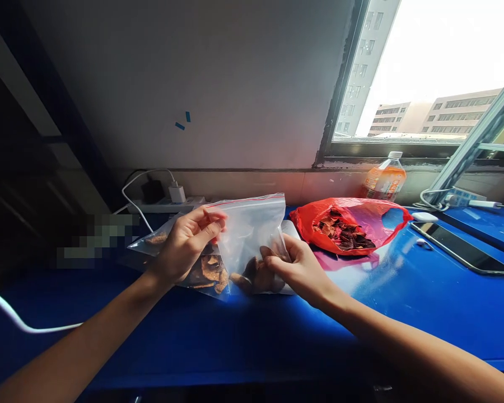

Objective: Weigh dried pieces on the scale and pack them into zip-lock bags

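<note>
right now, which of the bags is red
The red bag on the right, in front of the orange drink bottle, dark dried pieces showing in its mouth; the others, including the zip bag in the right hand, are clear.

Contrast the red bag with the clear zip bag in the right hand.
The red bag is brightly coloured; the clear zip bag is colourless with a red line near its top. The red bag lies slumped on the table; the zip bag is held upright. Both contain brownish pieces.
</note>
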